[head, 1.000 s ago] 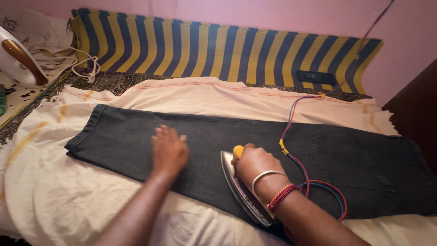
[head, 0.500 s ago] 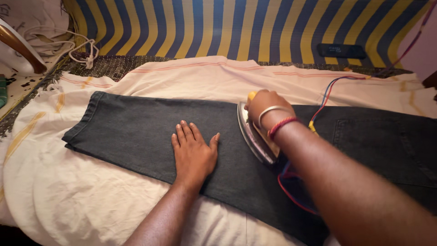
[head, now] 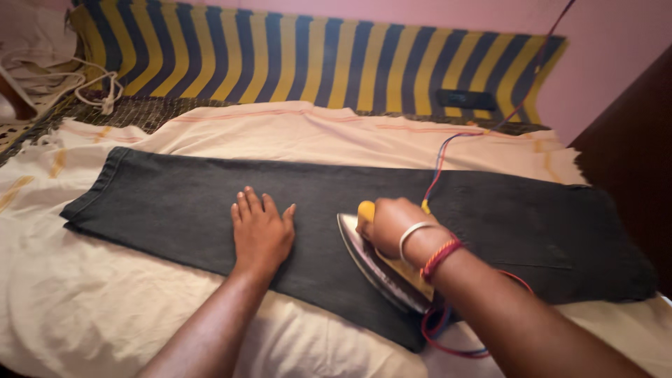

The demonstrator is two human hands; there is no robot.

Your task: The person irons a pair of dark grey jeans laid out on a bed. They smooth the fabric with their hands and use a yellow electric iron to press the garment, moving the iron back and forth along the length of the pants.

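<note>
Fingers of the right hand (head: 393, 225) wrap the yellow handle of the one iron (head: 378, 269), hiding most of that handle; its soleplate rests on the dark jeans (head: 175, 199). The red and blue cord (head: 437, 164) runs partly under the forearm. Her left hand (head: 260, 231) lies flat, fingers spread, on the jeans just beside the iron. One cream sheet (head: 105, 308) lies beneath, cut off at the edges.

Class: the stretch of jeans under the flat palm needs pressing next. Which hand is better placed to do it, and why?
Right. The right hand already grips the iron on the jeans; the left hand lies flat and empty, and probably only needs to slide aside.
</note>
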